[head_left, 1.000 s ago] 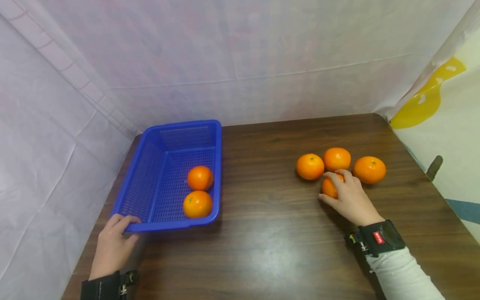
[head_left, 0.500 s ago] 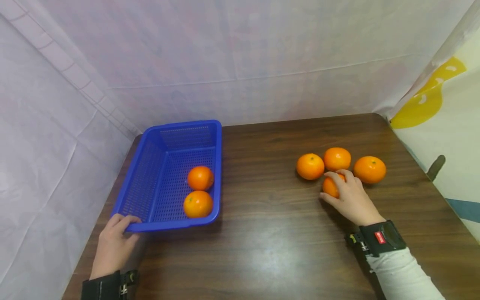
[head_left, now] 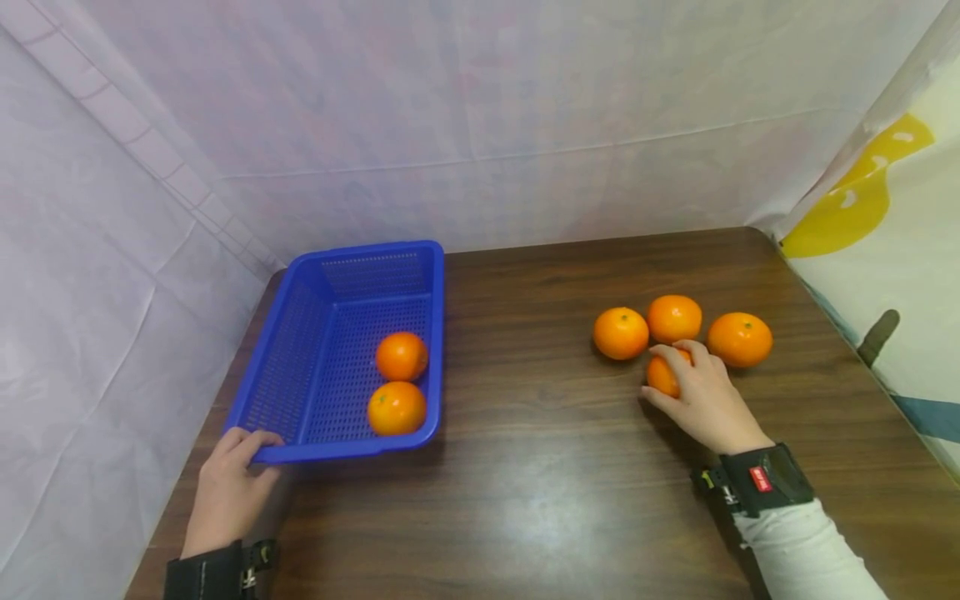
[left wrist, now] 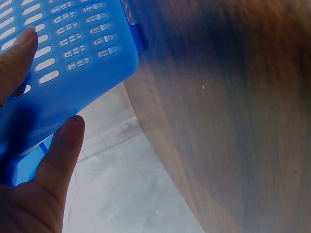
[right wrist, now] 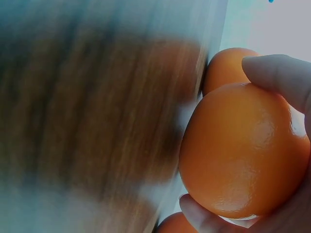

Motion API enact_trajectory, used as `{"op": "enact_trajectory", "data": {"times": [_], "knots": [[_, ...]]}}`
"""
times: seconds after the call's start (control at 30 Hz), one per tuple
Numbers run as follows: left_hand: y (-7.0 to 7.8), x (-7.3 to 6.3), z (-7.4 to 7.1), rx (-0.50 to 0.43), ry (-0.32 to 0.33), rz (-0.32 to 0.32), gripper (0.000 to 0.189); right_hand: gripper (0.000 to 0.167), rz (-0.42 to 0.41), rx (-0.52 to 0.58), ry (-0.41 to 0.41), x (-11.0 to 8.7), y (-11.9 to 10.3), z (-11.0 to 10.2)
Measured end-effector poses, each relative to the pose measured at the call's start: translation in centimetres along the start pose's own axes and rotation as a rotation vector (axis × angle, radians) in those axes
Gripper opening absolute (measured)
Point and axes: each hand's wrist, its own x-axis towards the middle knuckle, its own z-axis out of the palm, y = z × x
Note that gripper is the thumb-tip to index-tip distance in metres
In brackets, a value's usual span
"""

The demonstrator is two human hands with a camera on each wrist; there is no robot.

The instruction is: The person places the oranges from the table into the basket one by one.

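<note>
On a wood-grain table (head_left: 525,433), a person's right hand (head_left: 707,404) curls around an orange (right wrist: 243,150), likely firm, slightly slippery and best held at its sides, near three other oranges (head_left: 621,333), while the left hand (head_left: 227,496) grips the near-left corner of a blue basket (head_left: 437,333).

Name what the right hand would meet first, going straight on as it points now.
Beyond the gripped orange, the right hand would probably meet the rear orange first, though the gap is unclear.
</note>
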Motion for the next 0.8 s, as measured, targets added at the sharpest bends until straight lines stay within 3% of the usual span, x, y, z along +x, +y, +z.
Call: {"op": "enact_trajectory", "data": {"times": [0.7,0.8], "knots": [[0.3,0.1,-0.2,0.011,-0.034,-0.019,0.032,0.055,-0.04,-0.017,0.077,-0.1,-0.9,-0.6],[0.2,0.1,-0.1,0.003,-0.015,-0.003,0.032,0.054,-0.046,-0.018,0.079,0.0,-1.2,-0.6]]}}
